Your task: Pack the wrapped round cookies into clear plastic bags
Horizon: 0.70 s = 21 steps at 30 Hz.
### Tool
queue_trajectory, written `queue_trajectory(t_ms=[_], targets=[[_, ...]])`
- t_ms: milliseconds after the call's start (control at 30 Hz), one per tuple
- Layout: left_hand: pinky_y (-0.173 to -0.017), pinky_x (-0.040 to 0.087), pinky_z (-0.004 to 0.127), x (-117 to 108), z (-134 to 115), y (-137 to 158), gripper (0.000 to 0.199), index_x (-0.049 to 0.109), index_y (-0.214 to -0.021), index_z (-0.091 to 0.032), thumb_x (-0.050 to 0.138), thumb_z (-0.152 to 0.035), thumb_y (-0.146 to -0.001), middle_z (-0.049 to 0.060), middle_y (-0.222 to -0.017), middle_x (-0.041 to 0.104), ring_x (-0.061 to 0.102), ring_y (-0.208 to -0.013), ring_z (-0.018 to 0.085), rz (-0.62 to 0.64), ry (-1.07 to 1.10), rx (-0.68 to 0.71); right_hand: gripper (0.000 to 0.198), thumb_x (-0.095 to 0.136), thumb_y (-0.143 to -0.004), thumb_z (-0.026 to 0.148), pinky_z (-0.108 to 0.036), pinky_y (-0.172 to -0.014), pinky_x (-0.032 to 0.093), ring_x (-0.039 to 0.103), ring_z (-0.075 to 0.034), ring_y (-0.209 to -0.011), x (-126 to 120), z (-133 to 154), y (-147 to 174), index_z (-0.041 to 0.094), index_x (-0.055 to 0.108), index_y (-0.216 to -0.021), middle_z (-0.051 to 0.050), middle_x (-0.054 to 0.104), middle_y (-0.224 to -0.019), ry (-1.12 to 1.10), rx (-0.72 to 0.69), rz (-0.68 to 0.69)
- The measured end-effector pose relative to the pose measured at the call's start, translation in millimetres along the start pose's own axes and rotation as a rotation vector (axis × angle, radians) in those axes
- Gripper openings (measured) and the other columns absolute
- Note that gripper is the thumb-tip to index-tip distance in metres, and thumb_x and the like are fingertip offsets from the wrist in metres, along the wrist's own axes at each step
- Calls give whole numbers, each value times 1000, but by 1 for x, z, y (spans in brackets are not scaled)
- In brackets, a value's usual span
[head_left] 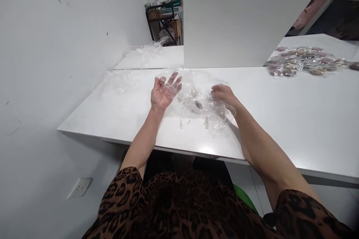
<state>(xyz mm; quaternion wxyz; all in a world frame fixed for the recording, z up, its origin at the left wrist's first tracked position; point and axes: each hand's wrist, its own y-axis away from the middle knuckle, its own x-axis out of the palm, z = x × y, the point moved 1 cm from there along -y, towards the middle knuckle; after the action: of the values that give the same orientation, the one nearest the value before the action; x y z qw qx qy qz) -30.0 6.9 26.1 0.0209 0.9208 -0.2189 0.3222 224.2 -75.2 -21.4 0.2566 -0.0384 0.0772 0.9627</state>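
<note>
A crumpled sheet of clear plastic film [193, 78] spreads between my two hands above the white table. My left hand [165, 91] is open with its palm turned up and fingers spread; the film lies across the fingers. On the other side, my right hand [224, 95] has its fingers loosely stretched leftward at the film, which also hangs around the wrist. Beneath or inside the film is a small dark brownish piece [198, 104]. Pale crumbs or wet-looking flecks [206, 121] lie on the table just in front. The right fingertips are partly hidden by the film.
More crumpled clear film [123, 82] lies at the table's left. Many small wrapped reddish-brown pieces [311, 61] are heaped at the far right. A grey upright panel [224, 18] stands along the back edge of the white table [280, 119]. Behind it is a black shelf rack [159, 13].
</note>
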Motion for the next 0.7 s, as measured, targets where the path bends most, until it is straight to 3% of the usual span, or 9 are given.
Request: queue_trajectory(t_ms=[67,167,267,333,533,700], targets=[[-94,62,48,0,1,0,52,67,-85,-21,40,-60,-106,6,-139,69,63,-135,32,0,-3,-6,26,84,-74,32,-32,-67,49,59,-16,-73,4,1,4,18,66,-87,-5,66,-81,39,-119,19],[-97,61,50,2,0,1,51,69,-88,-22,40,-60,-106,5,-140,69,61,-138,32,-5,-26,-21,46,83,-77,54,-35,-78,53,63,-20,-90,18,7,20,19,71,-104,-9,71,-104,124,-261,214],[-102,60,52,8,-3,2,51,71,-92,-23,36,-57,-108,4,-142,68,60,-139,31,1,-9,1,60,85,-75,59,-36,-83,54,64,-23,-99,31,11,32,22,69,-118,-12,70,-121,184,-273,325],[-104,59,54,14,-8,2,49,72,-96,-24,36,-55,-109,3,-143,66,60,-140,31,4,3,38,55,80,-80,63,-33,-78,54,64,-21,-96,34,9,30,22,68,-114,-12,71,-118,109,-227,309],[-104,59,58,51,-26,-6,49,71,-107,-21,35,-53,-110,5,-142,65,57,-142,36,56,-55,77,49,60,-93,69,-29,-64,53,64,-17,-76,15,2,4,20,64,-94,-13,73,-102,-202,-19,89],[-105,58,57,83,-39,-21,56,67,-116,-18,24,-53,-112,5,-147,59,52,-147,37,106,-68,91,51,57,-93,70,-30,-62,52,64,-17,-71,7,5,-2,20,64,-88,-11,73,-95,-288,12,77]])
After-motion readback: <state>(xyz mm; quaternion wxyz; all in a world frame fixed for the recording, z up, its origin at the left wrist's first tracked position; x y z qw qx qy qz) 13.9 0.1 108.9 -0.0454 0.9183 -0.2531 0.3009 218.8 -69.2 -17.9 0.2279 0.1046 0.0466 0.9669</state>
